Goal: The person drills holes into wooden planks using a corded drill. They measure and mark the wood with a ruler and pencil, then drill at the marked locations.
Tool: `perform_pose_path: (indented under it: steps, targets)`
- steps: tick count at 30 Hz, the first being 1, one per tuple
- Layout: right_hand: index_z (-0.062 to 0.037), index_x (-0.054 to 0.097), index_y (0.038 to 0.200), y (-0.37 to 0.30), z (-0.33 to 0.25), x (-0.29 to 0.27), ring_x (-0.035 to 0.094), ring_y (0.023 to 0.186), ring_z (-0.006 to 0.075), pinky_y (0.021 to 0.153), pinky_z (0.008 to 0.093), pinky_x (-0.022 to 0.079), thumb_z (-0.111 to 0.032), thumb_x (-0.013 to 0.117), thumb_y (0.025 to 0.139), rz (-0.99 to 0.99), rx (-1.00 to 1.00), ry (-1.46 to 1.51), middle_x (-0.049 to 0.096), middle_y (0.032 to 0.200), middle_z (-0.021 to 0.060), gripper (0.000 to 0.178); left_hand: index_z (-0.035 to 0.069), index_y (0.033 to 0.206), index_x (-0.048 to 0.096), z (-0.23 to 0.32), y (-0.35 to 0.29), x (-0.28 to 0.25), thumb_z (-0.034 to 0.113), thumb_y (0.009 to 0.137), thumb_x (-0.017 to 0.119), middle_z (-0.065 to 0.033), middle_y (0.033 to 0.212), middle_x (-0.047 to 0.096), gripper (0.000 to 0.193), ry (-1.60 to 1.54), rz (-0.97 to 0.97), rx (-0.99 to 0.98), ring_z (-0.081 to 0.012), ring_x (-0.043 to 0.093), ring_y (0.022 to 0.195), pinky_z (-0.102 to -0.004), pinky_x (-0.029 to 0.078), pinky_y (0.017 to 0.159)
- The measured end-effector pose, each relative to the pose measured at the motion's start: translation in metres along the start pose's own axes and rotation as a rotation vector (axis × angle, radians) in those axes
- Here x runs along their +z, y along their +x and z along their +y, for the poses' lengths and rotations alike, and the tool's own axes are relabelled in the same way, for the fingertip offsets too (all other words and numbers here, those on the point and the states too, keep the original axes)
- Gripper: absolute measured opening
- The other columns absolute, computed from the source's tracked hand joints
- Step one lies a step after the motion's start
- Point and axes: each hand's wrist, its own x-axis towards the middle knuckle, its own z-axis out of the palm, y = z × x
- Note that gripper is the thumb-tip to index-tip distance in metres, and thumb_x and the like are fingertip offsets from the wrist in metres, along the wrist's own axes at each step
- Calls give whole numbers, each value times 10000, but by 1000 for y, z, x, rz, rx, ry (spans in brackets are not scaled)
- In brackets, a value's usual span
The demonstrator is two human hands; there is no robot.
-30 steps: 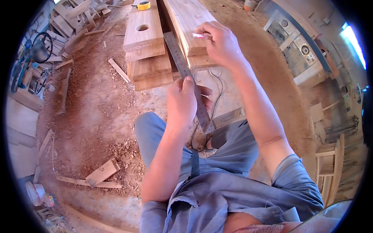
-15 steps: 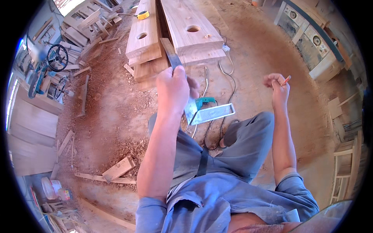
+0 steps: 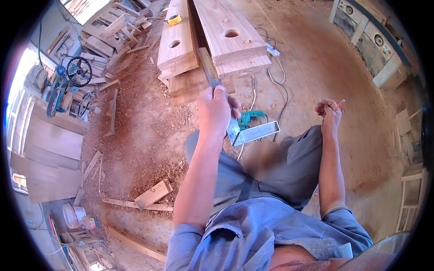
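Note:
My left hand (image 3: 216, 110) grips a metal framing square (image 3: 235, 124) at its corner; the long blade reaches up over the stacked wooden planks (image 3: 212, 43), the short arm sticks out to the right above my lap. My right hand (image 3: 329, 113) is raised over my right knee, away from the planks, pinching a red pencil (image 3: 339, 104). The planks have round holes cut in them, and a yellow tape measure (image 3: 174, 19) lies on the left plank's far end. A teal power drill (image 3: 247, 118) lies on the floor just past my left hand.
Sawdust covers the reddish floor. Offcuts (image 3: 153, 193) lie at lower left, boards (image 3: 52, 158) lean at the left wall, a machine with handwheels (image 3: 68, 83) stands at left, and cables (image 3: 275, 83) trail right of the planks. A white workbench (image 3: 375, 45) stands at upper right.
My right hand has left the planks and swung right to above my knee, still holding the pencil. My left hand lifted the square off the plank toward my lap.

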Motion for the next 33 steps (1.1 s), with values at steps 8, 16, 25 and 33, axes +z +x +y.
perform_pose_path:
  steps: [8,16,25,33]
  targets:
    - [-4,672,965,-6,-4,-4,693,683,219,594,322,500,33,431,889,28,6,22,710,847,125,255,-15,840,560,22,0,-11,228,1039,441,-111,652,626,336,239,-46,76,-166,563,466,-321,451,457]
    - [-14,677,964,-7,4,10,673,673,193,602,306,479,13,465,917,-50,-31,-40,692,819,97,218,35,869,567,67,-61,49,300,1071,535,-89,659,630,334,-227,-371,247,-138,559,464,-275,447,441]
    - [-23,682,967,-21,-2,6,667,688,159,642,296,485,-24,465,968,-126,-109,-196,688,848,77,217,31,883,539,7,1,6,226,1085,421,-109,682,633,304,-222,81,139,-162,560,494,-303,444,467]
    - [-27,675,947,-23,-1,-9,656,676,148,641,279,494,-5,454,986,-103,-115,-359,678,849,73,225,14,907,534,3,5,8,220,1076,416,-120,668,621,292,-84,33,38,-180,544,464,-321,430,448]
